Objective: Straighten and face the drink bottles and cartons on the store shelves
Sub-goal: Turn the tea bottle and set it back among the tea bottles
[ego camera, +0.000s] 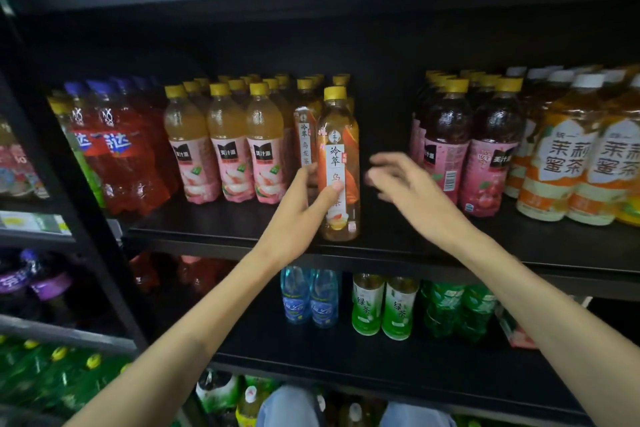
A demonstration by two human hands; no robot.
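An oolong tea bottle [338, 163] with a yellow cap and a white and orange label stands upright near the front edge of the middle shelf [381, 246]. My left hand [301, 215] grips its lower body, thumb across the label. More bottles of the same tea [304, 135] stand just behind it. My right hand [405, 184] hovers blurred to the bottle's right, fingers spread, holding nothing, over a dark empty gap in the row.
Peach juice bottles [228, 146] and red soda [117, 149] stand to the left, dark pink juice [485, 152] and jasmine tea [568, 156] to the right. The lower shelf holds blue bottles [311, 298] and green tea [384, 308]. A black upright post [86, 204] is on the left.
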